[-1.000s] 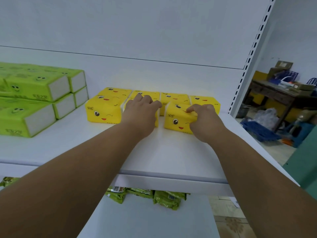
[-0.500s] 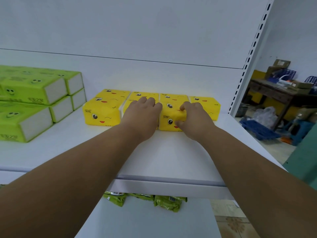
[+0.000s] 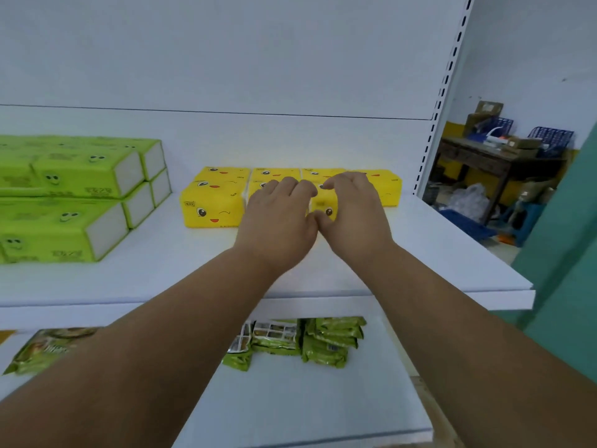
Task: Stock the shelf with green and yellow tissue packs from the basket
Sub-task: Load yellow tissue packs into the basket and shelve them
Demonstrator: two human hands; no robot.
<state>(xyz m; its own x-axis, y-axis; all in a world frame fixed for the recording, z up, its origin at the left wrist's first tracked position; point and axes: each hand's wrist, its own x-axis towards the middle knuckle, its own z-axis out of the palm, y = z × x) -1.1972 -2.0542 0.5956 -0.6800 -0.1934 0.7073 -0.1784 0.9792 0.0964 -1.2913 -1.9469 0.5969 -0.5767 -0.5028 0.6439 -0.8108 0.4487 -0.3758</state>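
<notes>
The white shelf [image 3: 420, 253] carries two groups of tissue packs. At its left, the green tissue packs [image 3: 74, 202] lie stacked two high, their long axes running roughly left to right, with white end faces turned toward the right and front. Just right of them, a little apart, the yellow tissue packs [image 3: 211, 205] sit in two rows, front and back, packed side by side and touching, printed cartoon faces turned forward and upward. The front left pack is fully visible; the back row reaches furthest right [image 3: 386, 185].

On the lower shelf [image 3: 290, 399] lie green snack packets [image 3: 326, 341] in a loose pile, with a larger green bag [image 3: 42, 347] at the far left.

Both forearms reach forward over the shelf edge, palms down. The left hand [image 3: 279, 218] rests on a front-row yellow pack with fingers loosely bent over its top. The right hand [image 3: 353, 215] covers the neighbouring front pack [image 3: 323, 206], fingers curled over its top and thumb against its front face, gripping it. The thumbs nearly meet.
</notes>
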